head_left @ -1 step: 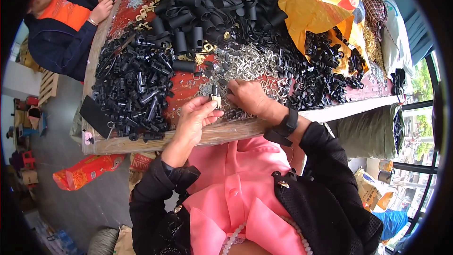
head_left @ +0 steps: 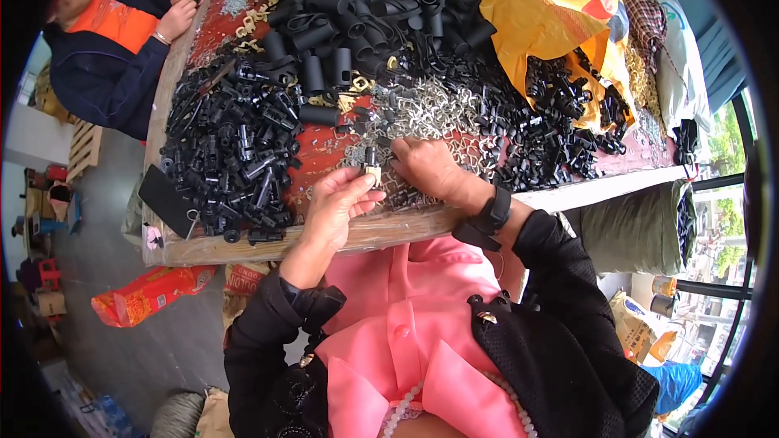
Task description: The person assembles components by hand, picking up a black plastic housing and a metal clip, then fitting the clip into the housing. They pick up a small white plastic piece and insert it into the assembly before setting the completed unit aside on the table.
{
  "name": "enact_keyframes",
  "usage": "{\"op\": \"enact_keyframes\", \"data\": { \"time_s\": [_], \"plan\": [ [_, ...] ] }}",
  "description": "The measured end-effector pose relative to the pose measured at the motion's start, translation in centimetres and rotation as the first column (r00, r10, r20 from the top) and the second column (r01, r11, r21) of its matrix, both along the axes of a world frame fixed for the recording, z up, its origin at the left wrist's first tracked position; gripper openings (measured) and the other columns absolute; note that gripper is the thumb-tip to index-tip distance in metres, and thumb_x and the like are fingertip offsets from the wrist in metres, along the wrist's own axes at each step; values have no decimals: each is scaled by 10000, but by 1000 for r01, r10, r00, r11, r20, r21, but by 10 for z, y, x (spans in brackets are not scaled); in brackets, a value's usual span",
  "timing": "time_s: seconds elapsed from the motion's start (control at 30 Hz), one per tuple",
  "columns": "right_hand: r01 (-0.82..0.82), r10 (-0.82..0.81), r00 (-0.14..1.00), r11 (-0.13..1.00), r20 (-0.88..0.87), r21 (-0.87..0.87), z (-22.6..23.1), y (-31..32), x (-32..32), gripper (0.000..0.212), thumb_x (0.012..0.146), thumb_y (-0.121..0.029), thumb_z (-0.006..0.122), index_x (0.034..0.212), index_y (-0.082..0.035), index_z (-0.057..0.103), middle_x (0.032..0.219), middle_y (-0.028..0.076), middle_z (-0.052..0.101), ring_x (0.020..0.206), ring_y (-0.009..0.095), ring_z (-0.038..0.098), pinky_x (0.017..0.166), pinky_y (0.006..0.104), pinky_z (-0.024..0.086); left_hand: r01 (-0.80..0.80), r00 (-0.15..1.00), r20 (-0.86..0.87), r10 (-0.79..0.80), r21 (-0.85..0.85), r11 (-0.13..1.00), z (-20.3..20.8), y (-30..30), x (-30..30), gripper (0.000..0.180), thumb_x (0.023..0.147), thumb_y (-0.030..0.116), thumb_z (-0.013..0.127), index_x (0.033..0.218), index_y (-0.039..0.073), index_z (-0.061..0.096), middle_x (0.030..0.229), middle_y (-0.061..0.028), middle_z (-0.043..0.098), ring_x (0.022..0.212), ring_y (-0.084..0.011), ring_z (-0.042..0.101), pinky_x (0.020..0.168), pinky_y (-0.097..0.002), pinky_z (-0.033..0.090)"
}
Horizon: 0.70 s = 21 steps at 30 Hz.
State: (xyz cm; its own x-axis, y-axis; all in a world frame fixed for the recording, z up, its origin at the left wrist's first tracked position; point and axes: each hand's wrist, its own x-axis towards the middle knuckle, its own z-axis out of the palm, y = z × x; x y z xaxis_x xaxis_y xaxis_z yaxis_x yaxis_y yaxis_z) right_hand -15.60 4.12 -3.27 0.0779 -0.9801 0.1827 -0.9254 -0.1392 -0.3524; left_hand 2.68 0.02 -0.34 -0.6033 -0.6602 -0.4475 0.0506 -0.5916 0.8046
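Between the thumb and fingers of my left hand (head_left: 344,199) is a small part with a black cylindrical top and a cream-coloured lower piece (head_left: 372,173), held upright above the table's near edge. Just to its right, my right hand (head_left: 426,166) is lowered with curled fingers at a heap of small silvery metal clips (head_left: 430,113). A little dark piece shows beside its fingertips; whether they grip it is hidden. Left of my hands lies a pile of glossy black cylindrical parts (head_left: 243,142). Small black parts (head_left: 527,150) are heaped on the right.
Matte black tubes (head_left: 357,12) are piled at the back, beside a yellow sack (head_left: 544,8) spilling black parts. A dark flat panel (head_left: 168,201) sits at the left corner. Another person (head_left: 109,49) works at the table's left edge. A red bag (head_left: 150,296) lies on the floor.
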Motion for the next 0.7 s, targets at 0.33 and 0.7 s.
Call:
{"op": "enact_keyframes", "data": {
  "time_s": [0.33, 0.7],
  "plan": [
    [-238, 258, 854, 966, 452, -101, 35, 18, 2, 166, 723, -90, 591, 864, -27, 529, 690, 73, 545, 604, 213, 552, 535, 305, 437, -29, 1000, -8, 28, -170, 985, 2, 1, 0, 180, 772, 85, 576, 931, 7, 545, 851, -66, 597, 743, -153, 600, 608, -211, 479],
    [46, -67, 463, 998, 884, 51, 49, 44, 21, 148, 752, -112, 608, 827, -4, 540, 658, 44, 530, 587, 96, 510, 516, 236, 411, 100, 981, -181, -75, 134, 986, 15, 17, -8, 171, 784, 94, 562, 929, 4, 544, 861, -70, 587, 752, -191, 597, 645, -237, 498]
  ]
}}
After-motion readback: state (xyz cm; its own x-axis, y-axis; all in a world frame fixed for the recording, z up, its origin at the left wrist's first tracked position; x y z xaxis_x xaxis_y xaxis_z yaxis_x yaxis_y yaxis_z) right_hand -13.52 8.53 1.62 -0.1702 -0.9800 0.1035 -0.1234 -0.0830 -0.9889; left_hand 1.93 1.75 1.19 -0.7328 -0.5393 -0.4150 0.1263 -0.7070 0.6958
